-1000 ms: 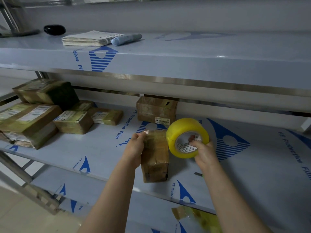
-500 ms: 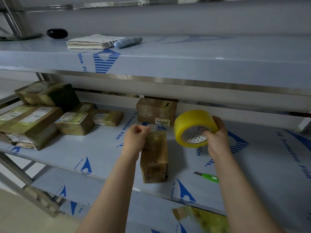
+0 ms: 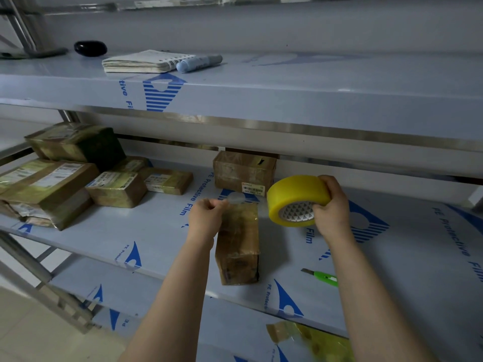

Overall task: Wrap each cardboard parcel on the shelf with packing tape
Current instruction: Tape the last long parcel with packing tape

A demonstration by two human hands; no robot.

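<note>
A small cardboard parcel, glossy with tape, lies lengthwise on the middle shelf. At the parcel's far end my left hand pinches the free end of the clear tape. To the right of the parcel and above the shelf, my right hand grips a yellow tape roll. Another parcel with a barcode label stands behind, under the upper shelf. Several taped parcels are stacked at the left.
A green utility knife lies on the shelf right of the parcel, under my right forearm. The top shelf carries a notebook, a blue marker and a black object. Crumpled tape scraps lie on the lower shelf.
My right hand has carried the roll up and to the right, away from the parcel. The left hand moved from the parcel's side to its far end, pinching the tape. The knife came into view.
</note>
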